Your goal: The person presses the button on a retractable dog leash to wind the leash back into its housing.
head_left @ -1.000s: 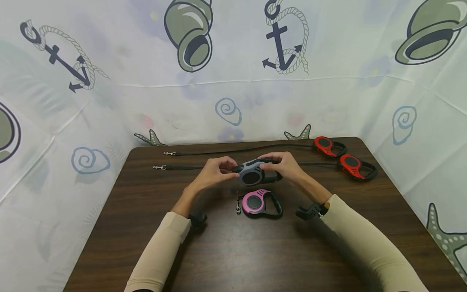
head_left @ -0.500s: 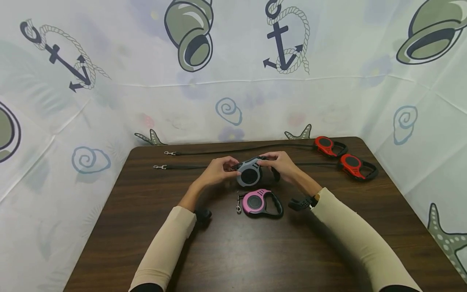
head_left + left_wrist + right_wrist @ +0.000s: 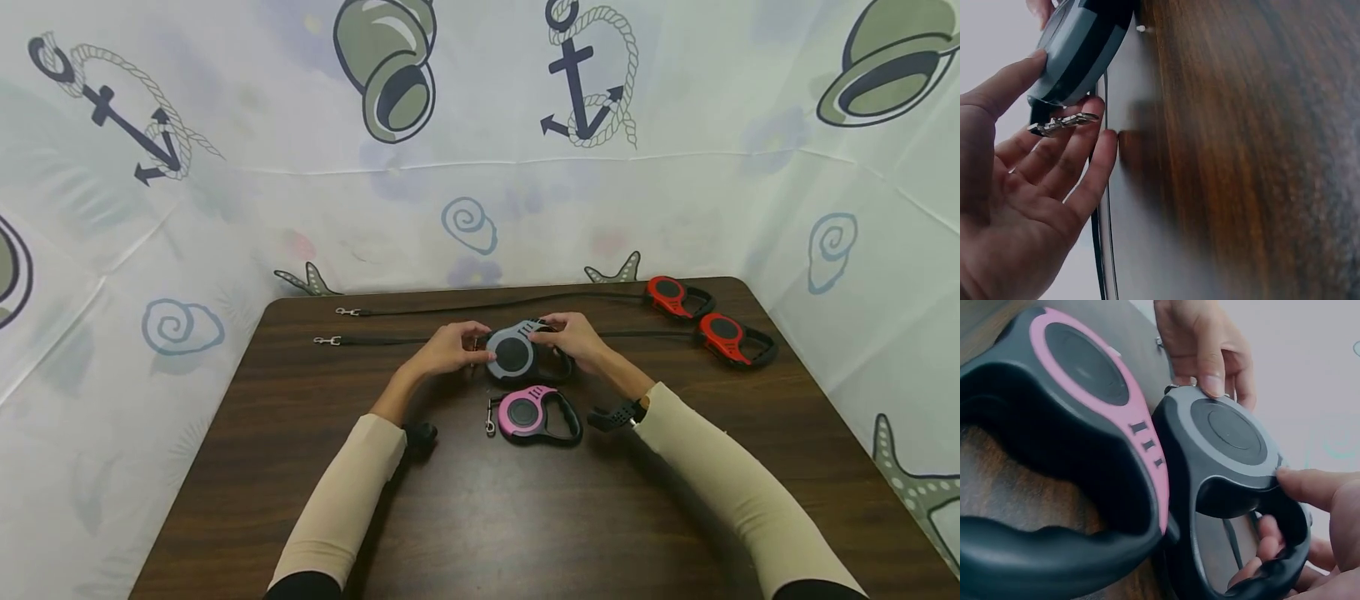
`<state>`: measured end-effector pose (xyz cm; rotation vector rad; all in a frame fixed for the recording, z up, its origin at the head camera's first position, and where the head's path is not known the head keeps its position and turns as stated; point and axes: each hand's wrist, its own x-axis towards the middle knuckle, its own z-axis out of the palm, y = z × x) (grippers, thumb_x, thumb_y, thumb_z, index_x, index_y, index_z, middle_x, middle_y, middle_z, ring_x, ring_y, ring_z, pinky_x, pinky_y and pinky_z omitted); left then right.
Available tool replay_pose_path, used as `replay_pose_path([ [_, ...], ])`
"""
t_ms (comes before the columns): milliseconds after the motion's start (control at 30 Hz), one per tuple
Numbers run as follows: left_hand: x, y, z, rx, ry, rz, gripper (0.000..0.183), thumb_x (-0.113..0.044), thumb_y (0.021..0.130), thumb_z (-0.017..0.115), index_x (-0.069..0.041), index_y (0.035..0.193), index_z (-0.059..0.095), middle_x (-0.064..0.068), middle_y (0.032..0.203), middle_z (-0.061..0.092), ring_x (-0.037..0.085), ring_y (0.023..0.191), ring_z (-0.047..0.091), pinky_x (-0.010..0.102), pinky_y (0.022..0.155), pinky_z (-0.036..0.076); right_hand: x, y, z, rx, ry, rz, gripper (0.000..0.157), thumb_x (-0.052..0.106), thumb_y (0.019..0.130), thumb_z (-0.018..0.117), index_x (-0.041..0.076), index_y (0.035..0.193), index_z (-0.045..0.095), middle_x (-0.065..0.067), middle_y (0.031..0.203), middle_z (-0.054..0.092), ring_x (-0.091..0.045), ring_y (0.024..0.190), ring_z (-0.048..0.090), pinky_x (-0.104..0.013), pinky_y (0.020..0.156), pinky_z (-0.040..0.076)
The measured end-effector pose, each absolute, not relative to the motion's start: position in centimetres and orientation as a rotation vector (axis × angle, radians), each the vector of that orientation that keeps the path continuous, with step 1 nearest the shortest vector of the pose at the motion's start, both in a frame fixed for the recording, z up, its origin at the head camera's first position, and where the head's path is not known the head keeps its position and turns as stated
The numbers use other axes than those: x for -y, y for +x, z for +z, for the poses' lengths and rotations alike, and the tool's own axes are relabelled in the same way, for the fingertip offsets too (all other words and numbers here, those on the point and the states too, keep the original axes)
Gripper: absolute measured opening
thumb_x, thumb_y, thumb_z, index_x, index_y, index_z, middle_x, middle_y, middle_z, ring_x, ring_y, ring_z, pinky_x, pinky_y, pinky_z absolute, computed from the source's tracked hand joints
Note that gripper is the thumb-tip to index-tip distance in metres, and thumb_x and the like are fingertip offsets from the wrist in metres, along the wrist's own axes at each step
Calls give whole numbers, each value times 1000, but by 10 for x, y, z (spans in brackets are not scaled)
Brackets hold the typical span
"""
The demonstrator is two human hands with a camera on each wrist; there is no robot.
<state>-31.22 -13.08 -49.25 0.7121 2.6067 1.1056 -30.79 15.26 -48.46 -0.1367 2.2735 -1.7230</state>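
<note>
We see the left hand (image 3: 447, 350) pinching the round end of a grey-and-black plastic retractable leash (image 3: 513, 354) at nine o'clock, thumb on its face and fingers behind, beside a short silver metal clip (image 3: 1063, 124). The right hand (image 3: 581, 342) pinches the same leash at about two o'clock, its thumb at the edge of the casing; through the black handle loop (image 3: 1275, 575) we see fingertips. Both hands touch the leash, so we call neither nearer. Its long axis runs from nine toward four, casing leftward, handle rightward. We cannot tell whether its underside meets the brown wood-grain table (image 3: 480, 517).

The relation that matters most, we judge, is at six o'clock: a pink-and-black plastic retractable leash (image 3: 522, 412) lies just beside the grey one on the near side, nearly parallel to it, its handle also toward three.

Farther out, at three o'clock, we find a red-and-black oval plastic leash (image 3: 723, 327), its flat black cord (image 3: 375, 341) running behind the hands toward nine. At two lies a matching red-and-black leash (image 3: 666, 288), its thin black cord (image 3: 480, 308) stretched toward ten. We see no separate container.
</note>
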Motion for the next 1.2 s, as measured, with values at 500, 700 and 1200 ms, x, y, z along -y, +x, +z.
replay_pose_path([
  [500, 131, -310, -496, -2595, 714, 983, 51, -34, 96, 79, -3, 135, 68, 11, 121, 73, 23, 105, 65, 44, 97, 53, -148, -300, -491, -2588, -224, -1373, 53, 26, 97, 80, -1, 140, 65, -22, 135, 66, -33, 102, 68, -42, 89, 55],
  [700, 129, -306, -498, -2576, 684, 970, 50, -36, 97, 77, -5, 136, 68, 10, 126, 71, 23, 109, 65, 43, 98, 53, -148, -295, -493, -2619, -241, -1310, 54, 28, 97, 79, 0, 140, 65, -22, 142, 65, -39, 130, 60, -53, 109, 48],
  [1200, 129, -302, -500, -2598, 746, 973, 49, -35, 99, 75, -4, 137, 69, 11, 131, 71, 25, 114, 65, 45, 101, 52, -158, -291, -495, -2709, -324, -1234, 51, 33, 97, 78, 3, 137, 69, -19, 131, 71, -35, 117, 65, -52, 101, 52],
])
